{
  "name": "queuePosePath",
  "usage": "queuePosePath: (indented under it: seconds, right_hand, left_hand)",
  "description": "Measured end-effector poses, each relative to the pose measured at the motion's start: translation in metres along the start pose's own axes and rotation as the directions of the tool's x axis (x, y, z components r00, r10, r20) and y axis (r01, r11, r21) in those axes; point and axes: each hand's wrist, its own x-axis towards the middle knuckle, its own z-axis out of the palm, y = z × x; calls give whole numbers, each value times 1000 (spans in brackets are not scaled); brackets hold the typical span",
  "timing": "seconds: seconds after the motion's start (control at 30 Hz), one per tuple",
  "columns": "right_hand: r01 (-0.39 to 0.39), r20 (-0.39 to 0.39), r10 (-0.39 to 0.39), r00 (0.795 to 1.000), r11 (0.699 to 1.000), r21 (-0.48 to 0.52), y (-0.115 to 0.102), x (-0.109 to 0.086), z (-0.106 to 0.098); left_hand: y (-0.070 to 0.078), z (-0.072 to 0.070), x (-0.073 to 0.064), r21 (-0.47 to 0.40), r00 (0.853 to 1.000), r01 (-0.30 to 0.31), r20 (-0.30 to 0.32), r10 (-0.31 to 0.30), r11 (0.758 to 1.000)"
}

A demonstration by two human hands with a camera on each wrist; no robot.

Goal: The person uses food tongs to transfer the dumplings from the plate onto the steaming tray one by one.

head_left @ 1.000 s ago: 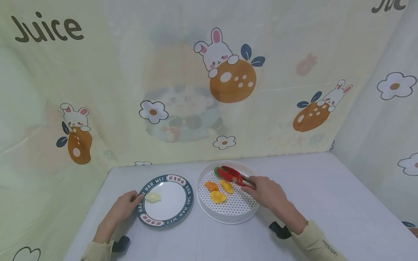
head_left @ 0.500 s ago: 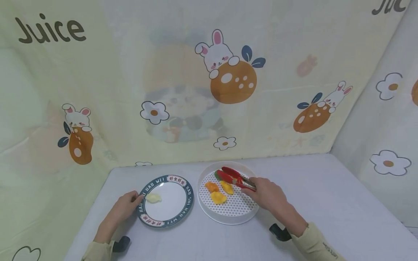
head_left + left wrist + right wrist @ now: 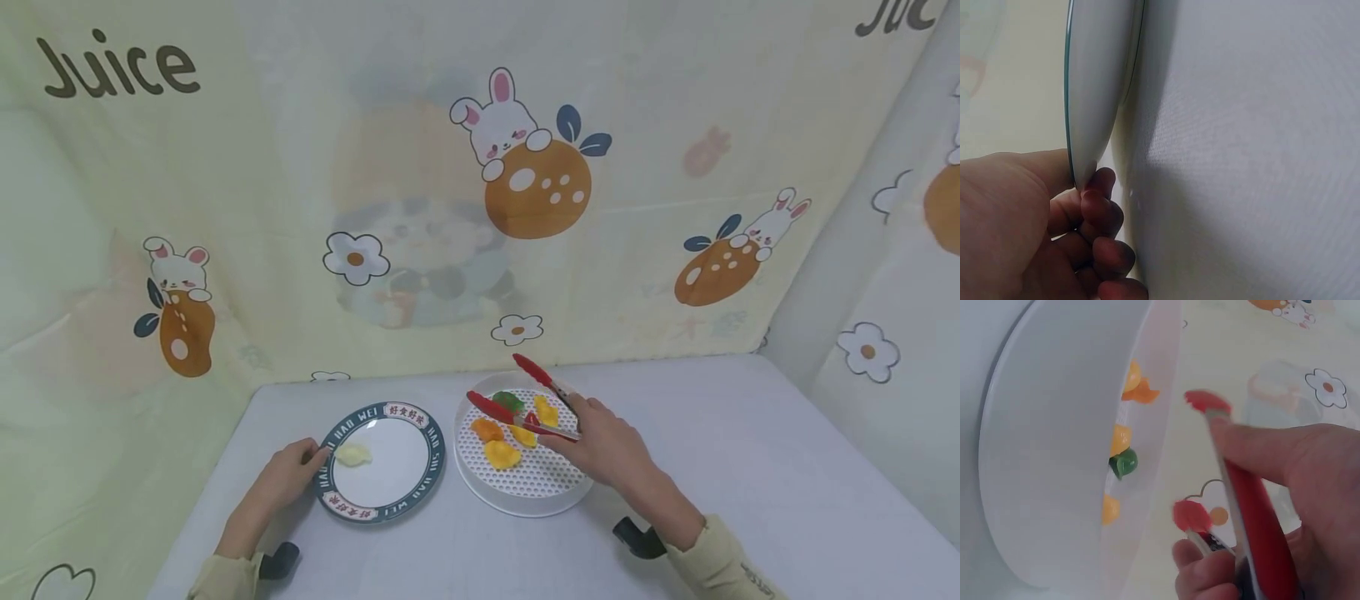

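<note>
My left hand (image 3: 288, 475) pinches the left rim of a white plate (image 3: 390, 467) with a blue-green lettered border; in the left wrist view the thumb (image 3: 1054, 167) is above the rim and curled fingers are below. A pale dumpling-shaped piece (image 3: 352, 454) lies on the plate. My right hand (image 3: 611, 442) holds red-tipped metal tongs (image 3: 491, 407), their arms spread apart with nothing between the tips, above a round white perforated tray (image 3: 551, 479). In it lie an orange piece (image 3: 487, 429), several yellow pieces (image 3: 502, 455) and a green one (image 3: 507, 401), partly overlapped by the tongs.
A white cloth-covered table (image 3: 465, 558) carries plate and tray side by side. Behind it hangs a cream curtain (image 3: 420, 350) printed with rabbits and fruit. In the right wrist view the tray's tall side wall (image 3: 1054, 444) hides most of its contents.
The tongs have gone from nearly closed over the green piece to widely spread, uncovering it and a yellow piece behind. My left hand and the plate have stayed put.
</note>
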Motion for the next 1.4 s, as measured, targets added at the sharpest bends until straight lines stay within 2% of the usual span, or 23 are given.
queuePosePath:
  seconds: [0.17,0.6,1.03,1.4]
  right_hand:
    - [-20,-8,20,1000,999,25,-6,0,3]
    - [-7,7,7,1000,1000,29,-27,0,10]
    - [33,40,-34,999,999,29,-54,-4,22]
    - [100,50,-100,994,995,-2,-75,-6,29]
  left_hand:
    - [1,0,-1,-5,1000,0,-1,0,1000]
    - [2,-1,-1,-3,1000,-3,-4,3,1000]
    - [0,0,-2,2,1000,3,-1,-3,1000]
    - [1,0,-2,-4,1000,5,-1,-5,1000]
